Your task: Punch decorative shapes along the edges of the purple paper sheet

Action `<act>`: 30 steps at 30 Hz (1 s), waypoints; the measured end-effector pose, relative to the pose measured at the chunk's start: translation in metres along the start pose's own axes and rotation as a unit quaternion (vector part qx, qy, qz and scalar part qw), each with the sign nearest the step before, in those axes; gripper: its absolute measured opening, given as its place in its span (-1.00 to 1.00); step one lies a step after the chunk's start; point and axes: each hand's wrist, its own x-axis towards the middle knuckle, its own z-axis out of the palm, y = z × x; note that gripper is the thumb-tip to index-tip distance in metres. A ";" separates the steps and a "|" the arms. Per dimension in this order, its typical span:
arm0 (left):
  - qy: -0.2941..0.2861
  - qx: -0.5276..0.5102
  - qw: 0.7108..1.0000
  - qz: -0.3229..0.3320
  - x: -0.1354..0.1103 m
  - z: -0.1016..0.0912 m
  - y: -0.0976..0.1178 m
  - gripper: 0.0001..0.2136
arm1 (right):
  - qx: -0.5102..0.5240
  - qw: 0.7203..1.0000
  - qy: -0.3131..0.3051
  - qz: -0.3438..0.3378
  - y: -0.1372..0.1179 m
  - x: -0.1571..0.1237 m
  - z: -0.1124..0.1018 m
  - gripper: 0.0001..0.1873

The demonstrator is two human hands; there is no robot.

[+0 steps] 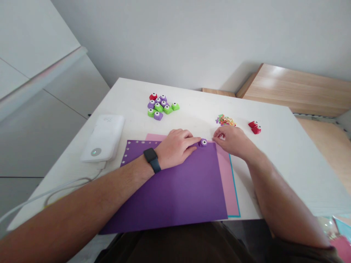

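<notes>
A purple sheet of paper (175, 182) lies before me, small star-shaped holes along its top and left edges. Flat across its upper part rests my left hand (178, 148), wearing a watch, fingers stretched out. Its index fingertip touches a small purple craft punch (203, 143) with a white star-marked button, set at the paper's top edge. Just right of that punch, my right hand (233, 140) has thumb and index finger pinched together; whatever is between them is too small to make out. Beyond that hand sits a heap of colorful paper cutouts (226, 120), partly hidden by it.
Pink paper (229, 190) and a blue-edged sheet lie under the purple one. Several red, purple and green punches (158, 107) are grouped at the back; two red punches (255, 127) stand right. A white device (104, 138) with a cable (68, 184) occupies the table's left side.
</notes>
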 end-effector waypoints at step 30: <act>0.008 -0.007 1.000 -0.009 0.001 0.003 -0.001 -0.71 | 0.138 0.983 -0.017 -0.120 -0.031 -0.014 0.000 -0.65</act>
